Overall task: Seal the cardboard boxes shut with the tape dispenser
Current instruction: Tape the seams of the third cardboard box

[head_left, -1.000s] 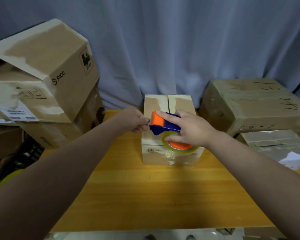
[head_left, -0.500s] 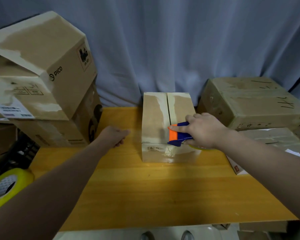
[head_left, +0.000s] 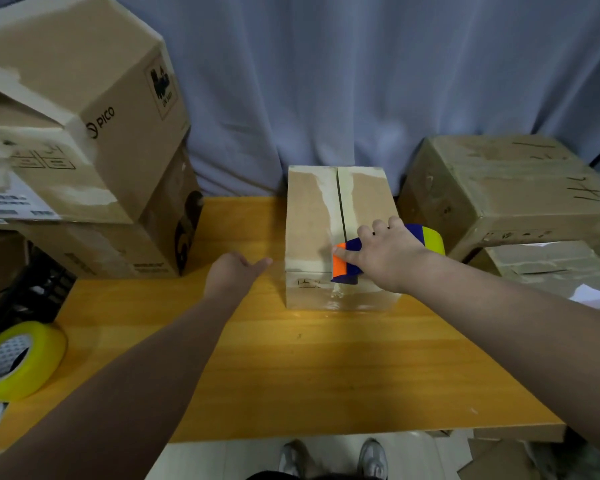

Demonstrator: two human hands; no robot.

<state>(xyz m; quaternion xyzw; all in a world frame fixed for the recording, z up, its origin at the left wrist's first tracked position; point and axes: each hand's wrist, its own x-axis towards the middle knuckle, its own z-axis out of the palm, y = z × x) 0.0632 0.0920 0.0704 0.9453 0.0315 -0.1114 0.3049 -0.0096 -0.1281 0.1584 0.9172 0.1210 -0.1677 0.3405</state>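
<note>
Tape dispenser, clasped in the grip of the right hand, has slid to the near edge of the small cardboard box on the bench, so a strip is likely starting there. Left hand has left the box, grip released beside it. Box flaps lie closed; contents hidden.

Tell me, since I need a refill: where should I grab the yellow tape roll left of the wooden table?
Hook fingers into the open core of the yellow tape roll, thumb on the outer band, coming from above with the left hand: its hole faces upward.
</note>
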